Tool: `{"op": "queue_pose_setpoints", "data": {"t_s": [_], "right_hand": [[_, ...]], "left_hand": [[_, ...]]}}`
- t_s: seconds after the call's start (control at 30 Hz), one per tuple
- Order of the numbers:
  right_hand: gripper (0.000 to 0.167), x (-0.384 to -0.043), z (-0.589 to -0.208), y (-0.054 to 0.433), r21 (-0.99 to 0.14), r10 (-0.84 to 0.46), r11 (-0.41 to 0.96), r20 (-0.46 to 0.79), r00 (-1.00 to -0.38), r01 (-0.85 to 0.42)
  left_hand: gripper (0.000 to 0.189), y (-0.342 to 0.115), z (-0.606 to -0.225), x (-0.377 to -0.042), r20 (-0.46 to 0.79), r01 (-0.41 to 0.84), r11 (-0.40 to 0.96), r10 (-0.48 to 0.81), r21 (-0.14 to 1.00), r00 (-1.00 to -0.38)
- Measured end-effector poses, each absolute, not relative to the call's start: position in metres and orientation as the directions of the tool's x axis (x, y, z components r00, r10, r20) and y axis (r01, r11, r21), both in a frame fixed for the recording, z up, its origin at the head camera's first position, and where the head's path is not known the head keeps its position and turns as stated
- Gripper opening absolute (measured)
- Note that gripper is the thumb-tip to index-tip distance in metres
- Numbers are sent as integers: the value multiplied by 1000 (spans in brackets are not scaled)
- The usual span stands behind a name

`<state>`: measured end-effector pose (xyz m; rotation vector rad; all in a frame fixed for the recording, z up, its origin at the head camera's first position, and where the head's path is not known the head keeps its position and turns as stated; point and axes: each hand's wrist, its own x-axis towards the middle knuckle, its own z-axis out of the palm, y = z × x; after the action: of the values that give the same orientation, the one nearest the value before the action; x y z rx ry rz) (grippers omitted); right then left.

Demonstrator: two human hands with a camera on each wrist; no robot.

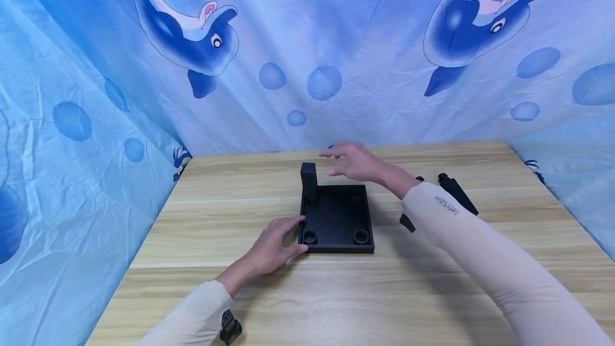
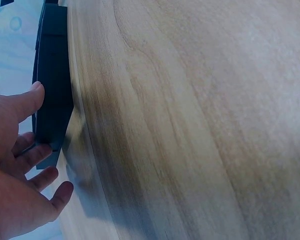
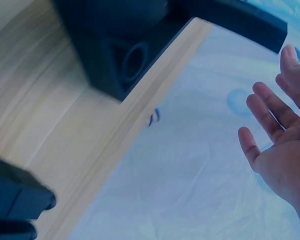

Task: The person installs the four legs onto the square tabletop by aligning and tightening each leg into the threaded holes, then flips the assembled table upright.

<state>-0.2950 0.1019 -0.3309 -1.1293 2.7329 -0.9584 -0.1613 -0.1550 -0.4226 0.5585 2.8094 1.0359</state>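
Note:
A square black tray [image 1: 339, 223] with low walls lies on the wooden table. Round sockets [image 1: 361, 236] sit in its two front corners, and a rectangular black post [image 1: 309, 183] stands upright in its back left corner. My left hand [image 1: 276, 247] rests at the tray's left side, its thumb by the front left corner and a fingertip on the left rim. In the left wrist view the thumb touches the dark tray wall [image 2: 55, 65], and the other fingers are spread loosely. Behind and right of the post my right hand [image 1: 357, 163] hovers, fingers extended, holding nothing.
Right of the tray lie a long black piece [image 1: 458, 194] and a small black piece [image 1: 407, 222], partly beside the right sleeve [image 1: 480, 250]. Blue dolphin-print curtains [image 1: 298, 41] hang along the table's back and sides. A black wrist camera [image 1: 230, 327] sits on the left sleeve.

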Motion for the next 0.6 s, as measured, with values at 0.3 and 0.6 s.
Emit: {"op": "queue_pose_setpoints", "data": {"t_s": [0.3, 0.6], "right_hand": [[45, -290, -334, 127, -528, -640, 565, 205, -741, -634], [45, -288, -336, 148, -520, -628, 586, 194, -754, -621]], "left_hand": [[64, -154, -422, -161, 40, 305, 698, 369, 648, -929], [64, -153, -423, -160, 44, 305, 697, 366, 650, -930]]}}
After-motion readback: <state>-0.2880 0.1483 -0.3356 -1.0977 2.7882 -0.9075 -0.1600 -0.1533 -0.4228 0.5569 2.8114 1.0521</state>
